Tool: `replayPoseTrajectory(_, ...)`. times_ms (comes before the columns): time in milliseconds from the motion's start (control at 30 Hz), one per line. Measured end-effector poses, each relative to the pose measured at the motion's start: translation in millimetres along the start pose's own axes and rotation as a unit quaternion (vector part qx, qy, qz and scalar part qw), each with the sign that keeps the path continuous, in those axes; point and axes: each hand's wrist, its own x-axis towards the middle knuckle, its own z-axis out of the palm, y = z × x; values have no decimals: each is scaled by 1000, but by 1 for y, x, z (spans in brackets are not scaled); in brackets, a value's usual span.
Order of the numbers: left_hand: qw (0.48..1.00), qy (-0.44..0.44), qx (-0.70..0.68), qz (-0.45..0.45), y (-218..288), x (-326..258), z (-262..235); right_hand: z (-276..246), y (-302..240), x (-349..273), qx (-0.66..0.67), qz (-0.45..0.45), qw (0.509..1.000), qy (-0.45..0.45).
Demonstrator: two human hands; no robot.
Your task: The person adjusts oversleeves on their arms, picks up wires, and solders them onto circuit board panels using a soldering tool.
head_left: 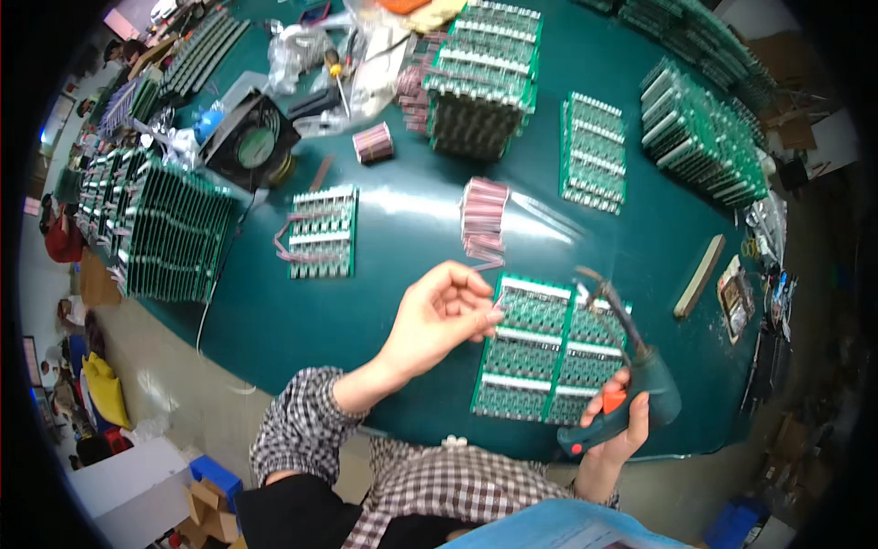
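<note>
My right hand [631, 416] is wrapped around a dark green soldering gun [655, 389] with an orange trigger. Its metal tip rises over the top edge of a green circuit board panel [521, 357], which lies flat before me. At the panel's upper left corner, my left hand [441, 316] is closed in a pinch on a thin pinkish wire [499, 300], mostly hidden by the fingertips. Just beyond lies a bundle of pink and white wires [485, 218]. Left of my left hand sits a smaller circuit board [325, 233] with wires attached.
A tall stack of circuit boards [485, 82] stands at the back, with more board stacks [704, 133] at right and upright boards [178, 238] at left. A black fan [251, 142], a wire roll [373, 144], a screwdriver [335, 69] and a pale bar [699, 276] also lie on the green table.
</note>
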Motion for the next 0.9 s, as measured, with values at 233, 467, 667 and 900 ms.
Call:
replayPoseTrajectory(233, 1000, 23, 2, -11, 12, 13, -12, -2, -1, 7, -7, 4, 1000, -7)
replayPoseTrajectory(467, 997, 31, 63, 21, 14, 14, -20, -20, -21, 2, -12, 16, 993, 114)
replayPoseTrajectory(667, 996, 37, 76, 29, 9, 6, -35, -61, -38, -1, 80, 41, 992, 86)
replayPoseTrajectory(900, 903, 176, 101, 378, 133, 35, -32, -81, -49, 2, 111, 40, 993, 17)
